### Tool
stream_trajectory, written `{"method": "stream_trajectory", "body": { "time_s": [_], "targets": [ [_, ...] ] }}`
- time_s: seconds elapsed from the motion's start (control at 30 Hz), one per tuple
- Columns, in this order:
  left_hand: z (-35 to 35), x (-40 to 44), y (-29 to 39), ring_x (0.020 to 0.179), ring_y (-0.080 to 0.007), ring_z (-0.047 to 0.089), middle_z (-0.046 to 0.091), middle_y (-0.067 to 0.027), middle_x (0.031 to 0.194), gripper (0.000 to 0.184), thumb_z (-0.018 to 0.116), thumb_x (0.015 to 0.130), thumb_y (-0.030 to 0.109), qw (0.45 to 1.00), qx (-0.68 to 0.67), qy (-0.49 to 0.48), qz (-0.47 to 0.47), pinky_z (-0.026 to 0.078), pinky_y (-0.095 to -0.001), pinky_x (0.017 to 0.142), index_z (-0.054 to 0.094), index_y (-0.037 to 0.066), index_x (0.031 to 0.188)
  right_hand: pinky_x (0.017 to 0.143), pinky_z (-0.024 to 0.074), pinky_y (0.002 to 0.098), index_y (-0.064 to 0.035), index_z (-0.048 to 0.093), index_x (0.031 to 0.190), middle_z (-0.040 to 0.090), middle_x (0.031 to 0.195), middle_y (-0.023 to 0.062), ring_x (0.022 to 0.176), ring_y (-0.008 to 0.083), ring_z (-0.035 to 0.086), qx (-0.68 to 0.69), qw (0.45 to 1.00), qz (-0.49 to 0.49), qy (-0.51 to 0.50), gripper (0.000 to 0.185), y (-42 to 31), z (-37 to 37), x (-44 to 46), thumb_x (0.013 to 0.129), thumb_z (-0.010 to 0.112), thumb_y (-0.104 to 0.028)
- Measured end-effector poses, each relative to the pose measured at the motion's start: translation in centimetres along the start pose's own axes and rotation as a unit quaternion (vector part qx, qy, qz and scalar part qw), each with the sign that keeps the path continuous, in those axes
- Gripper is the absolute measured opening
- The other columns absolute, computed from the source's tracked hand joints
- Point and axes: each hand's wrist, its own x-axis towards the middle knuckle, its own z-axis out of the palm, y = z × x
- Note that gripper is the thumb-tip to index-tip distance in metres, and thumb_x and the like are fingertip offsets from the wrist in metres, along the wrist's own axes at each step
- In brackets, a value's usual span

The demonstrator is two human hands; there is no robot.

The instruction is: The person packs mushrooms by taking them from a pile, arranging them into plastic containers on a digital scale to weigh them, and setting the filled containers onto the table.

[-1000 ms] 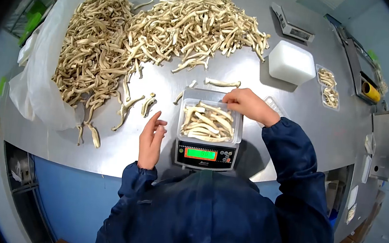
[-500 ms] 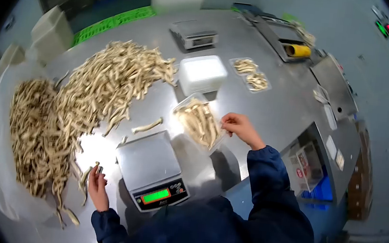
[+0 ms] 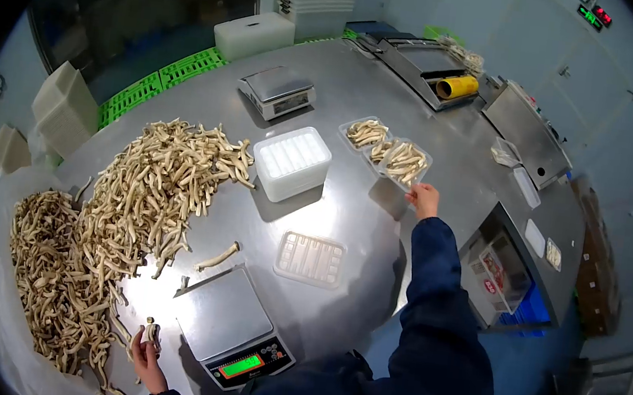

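With its fingers and thumb, my right hand (image 3: pixel 424 200) pinches the near edge of a clear plastic tray of mushrooms (image 3: pixel 405 163). That tray is at the back right and overlaps a second filled tray, with another filled tray (image 3: pixel 367 133) beside them. At the lower left, my left hand (image 3: pixel 147 362) is closed around a small mushroom piece (image 3: pixel 153 333), left of the digital scale (image 3: pixel 225 312). The scale's pan holds nothing and its display glows green. A clear ribbed tray (image 3: pixel 311 259) without mushrooms lies right of the scale. One mushroom (image 3: pixel 217 256) lies behind the scale.
A large mushroom pile (image 3: pixel 161 188) covers the left of the steel table, spilling from a plastic-lined container (image 3: pixel 10 350). A stack of trays (image 3: pixel 291 163) stands mid-table, with another scale (image 3: pixel 276 91) behind. A wrapping machine (image 3: pixel 428 70) stands at the back right; an opening (image 3: pixel 507 270) is at the right.
My right hand has carried the filled tray away from me to the other filled trays. The ribbed tray now shows where it was. My left hand stays by the scale; the view has shifted.
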Motion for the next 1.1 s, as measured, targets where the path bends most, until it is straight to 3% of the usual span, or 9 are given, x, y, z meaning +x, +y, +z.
{"method": "stream_trajectory", "body": {
  "time_s": [0.13, 0.27, 0.43, 0.57, 0.67, 0.73, 0.93, 1.0, 1.1],
  "targets": [
    [-1.0, -0.4, -0.6, 0.076, -0.0092, 0.049, 0.055, -0.0022, 0.092, 0.037, 0.051, 0.094, 0.014, 0.999, 0.041, 0.027, -0.008, 0.042, -0.0232, 0.068, 0.050, 0.005, 0.130, 0.053, 0.0552, 0.0275, 0.0029, 0.055, 0.083, 0.057, 0.070, 0.0087, 0.057, 0.0175, 0.059, 0.058, 0.997, 0.022, 0.034, 0.007, 2.0, 4.3, 3.2, 0.078, 0.061, 0.002],
    [-2.1, -0.3, -1.6, 0.078, -0.0091, 0.050, 0.056, -0.0029, 0.095, 0.038, 0.052, 0.094, 0.015, 0.998, 0.048, 0.031, -0.019, 0.042, -0.0233, 0.068, 0.049, 0.003, 0.130, 0.045, 0.0540, 0.0296, 0.0053, 0.055, 0.082, 0.058, 0.070, 0.0126, 0.050, 0.0214, 0.060, 0.122, 0.990, 0.025, 0.063, 0.008, 3.5, 9.1, 5.9, 0.077, 0.061, 0.004],
    [-3.0, -0.5, -2.0, 0.077, -0.0091, 0.051, 0.057, -0.0021, 0.095, 0.039, 0.052, 0.094, 0.017, 0.998, 0.061, 0.019, -0.028, 0.043, -0.0237, 0.069, 0.049, 0.002, 0.130, 0.044, 0.0530, 0.0289, 0.0043, 0.052, 0.078, 0.057, 0.070, 0.0133, 0.055, 0.0243, 0.062, 0.167, 0.984, 0.036, 0.041, 0.007, 2.5, 14.3, 7.8, 0.074, 0.057, 0.008],
    [-3.4, -0.5, -3.8, 0.075, -0.0094, 0.051, 0.057, -0.0028, 0.093, 0.038, 0.052, 0.094, 0.015, 0.998, 0.056, 0.033, -0.025, 0.043, -0.0238, 0.068, 0.049, 0.002, 0.130, 0.047, 0.0533, 0.0283, 0.0077, 0.053, 0.079, 0.062, 0.077, 0.0182, 0.061, 0.0262, 0.065, 0.134, 0.990, 0.025, 0.040, 0.004, 3.3, 17.0, 9.4, 0.076, 0.055, 0.006],
    [-2.7, -1.1, -1.9, 0.075, -0.0100, 0.052, 0.057, -0.0033, 0.092, 0.038, 0.052, 0.094, 0.014, 0.996, 0.068, 0.021, -0.046, 0.044, -0.0239, 0.068, 0.049, 0.001, 0.130, 0.048, 0.0518, 0.0268, 0.0100, 0.055, 0.078, 0.065, 0.079, 0.0203, 0.063, 0.0254, 0.067, 0.122, 0.989, 0.073, 0.044, 0.005, 3.6, 17.8, 9.1, 0.077, 0.055, 0.005],
    [-2.0, -1.3, -0.6, 0.075, -0.0104, 0.052, 0.058, -0.0044, 0.091, 0.038, 0.052, 0.093, 0.012, 0.996, 0.074, 0.020, -0.052, 0.044, -0.0237, 0.068, 0.050, 0.000, 0.129, 0.048, 0.0492, 0.0269, 0.0092, 0.058, 0.074, 0.066, 0.074, 0.0188, 0.062, 0.0255, 0.066, 0.122, 0.989, 0.062, 0.049, 0.009, 4.7, 17.9, 9.8, 0.079, 0.055, 0.002],
    [-2.0, -0.5, -2.2, 0.084, -0.0121, 0.057, 0.062, -0.0067, 0.101, 0.029, 0.055, 0.093, 0.011, 0.997, 0.053, -0.007, -0.047, 0.047, -0.0258, 0.075, 0.058, 0.000, 0.119, 0.053, 0.0483, 0.0276, 0.0024, 0.063, 0.094, 0.062, 0.073, 0.0083, 0.070, 0.0183, 0.064, 0.093, 0.995, -0.020, 0.035, 0.013, 6.3, 16.1, 8.1, 0.087, 0.056, -0.006],
    [-1.0, -0.1, -0.9, 0.082, -0.0112, 0.057, 0.063, -0.0060, 0.095, 0.028, 0.054, 0.093, 0.012, 0.998, 0.060, -0.015, -0.031, 0.047, -0.0252, 0.074, 0.058, -0.002, 0.118, 0.055, 0.0480, 0.0267, 0.0015, 0.061, 0.097, 0.063, 0.077, 0.0061, 0.070, 0.0152, 0.063, 0.017, 0.995, -0.088, -0.051, 0.015, 3.9, 14.6, 2.3, 0.090, 0.057, -0.011],
    [-0.6, -0.2, -0.5, 0.081, -0.0109, 0.056, 0.063, -0.0059, 0.094, 0.029, 0.054, 0.093, 0.012, 0.999, 0.028, -0.011, -0.035, 0.046, -0.0248, 0.074, 0.058, -0.002, 0.119, 0.061, 0.0482, 0.0260, 0.0016, 0.061, 0.096, 0.062, 0.075, 0.0062, 0.067, 0.0137, 0.059, -0.103, 0.953, -0.090, -0.270, 0.017, 2.1, 12.0, -8.4, 0.087, 0.060, -0.013]
  ]
}}
